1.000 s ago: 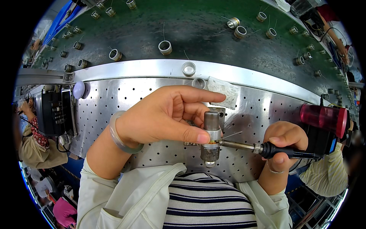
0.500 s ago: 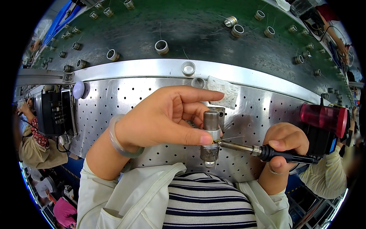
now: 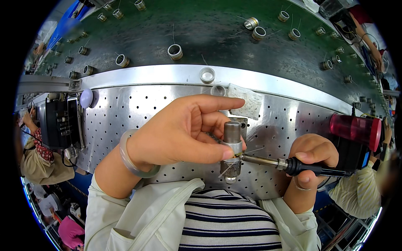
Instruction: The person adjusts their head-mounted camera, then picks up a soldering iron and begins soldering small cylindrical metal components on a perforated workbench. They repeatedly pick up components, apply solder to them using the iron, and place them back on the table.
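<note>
- Left hand point(image 3: 180, 131): thumb and fingers pinched on a small metal cylinder point(image 3: 231, 142), thumb tip pressed at its middle; forefinger stretched out above it.
- Metal cylinder: upright on a small mount, over the perforated steel worktop point(image 3: 138, 108), just in front of the person's chest.
- Right hand point(image 3: 312, 161): fist closed round the black handle of a soldering iron point(image 3: 289, 164).
- Soldering iron: lies almost level, tip touching the cylinder's side just beside the left thumb; thin wires stick out at that spot.
- Bangle point(image 3: 132, 161): pale, on the left wrist.
- White cloth pad point(image 3: 247, 100): on the worktop, just behind the cylinder.
- Red translucent container point(image 3: 356, 127): right of the right hand.
- Green belt point(image 3: 201, 29): beyond the worktop, carrying many short metal rings point(image 3: 175, 51).
- Black device point(image 3: 58, 123): far left of the worktop.
</note>
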Demonstrator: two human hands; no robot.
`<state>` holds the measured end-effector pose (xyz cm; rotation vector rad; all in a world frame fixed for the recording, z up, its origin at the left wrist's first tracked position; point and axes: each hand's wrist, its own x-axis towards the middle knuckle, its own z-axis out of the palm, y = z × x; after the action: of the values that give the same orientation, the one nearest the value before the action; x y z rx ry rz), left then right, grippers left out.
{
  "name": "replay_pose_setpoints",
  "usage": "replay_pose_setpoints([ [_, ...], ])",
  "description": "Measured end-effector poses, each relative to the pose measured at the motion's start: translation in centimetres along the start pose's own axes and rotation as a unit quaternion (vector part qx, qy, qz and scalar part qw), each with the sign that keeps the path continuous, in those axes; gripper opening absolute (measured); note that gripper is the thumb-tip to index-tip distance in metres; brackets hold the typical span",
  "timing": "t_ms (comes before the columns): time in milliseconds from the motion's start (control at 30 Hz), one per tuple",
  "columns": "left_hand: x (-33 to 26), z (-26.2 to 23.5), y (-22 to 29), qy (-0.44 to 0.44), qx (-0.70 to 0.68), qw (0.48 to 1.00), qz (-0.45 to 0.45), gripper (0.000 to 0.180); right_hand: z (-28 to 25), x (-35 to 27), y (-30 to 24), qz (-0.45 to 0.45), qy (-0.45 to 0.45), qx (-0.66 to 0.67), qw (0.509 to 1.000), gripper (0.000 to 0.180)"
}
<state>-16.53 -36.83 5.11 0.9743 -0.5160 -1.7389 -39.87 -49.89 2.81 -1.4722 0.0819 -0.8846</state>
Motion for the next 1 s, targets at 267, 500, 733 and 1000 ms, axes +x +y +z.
replay_pose_setpoints([
  [267, -0.1, -0.5, 0.1, -0.016, -0.012, 1.000, 0.000, 0.072, -0.4, -0.3, 0.0, -0.019, 0.051, -0.006, 0.998, 0.029],
  [500, -0.2, -3.7, 5.3, 0.130, 0.162, 0.953, 0.219, 0.050, 0.4, 0.2, -1.3, 0.044, 0.135, -0.074, 0.987, 0.038],
  [733, -6.1, -23.9, 12.8, 0.562, 0.639, 0.473, 0.228, 0.030, 1.8, 0.5, -1.4, 0.060, 0.123, -0.031, 0.990, 0.035],
  [1000, -5.4, -13.2, 8.2, 0.380, 0.627, 0.579, 0.357, 0.030, 1.5, 0.4, -0.7, 0.035, 0.162, -0.044, 0.985, 0.036],
])
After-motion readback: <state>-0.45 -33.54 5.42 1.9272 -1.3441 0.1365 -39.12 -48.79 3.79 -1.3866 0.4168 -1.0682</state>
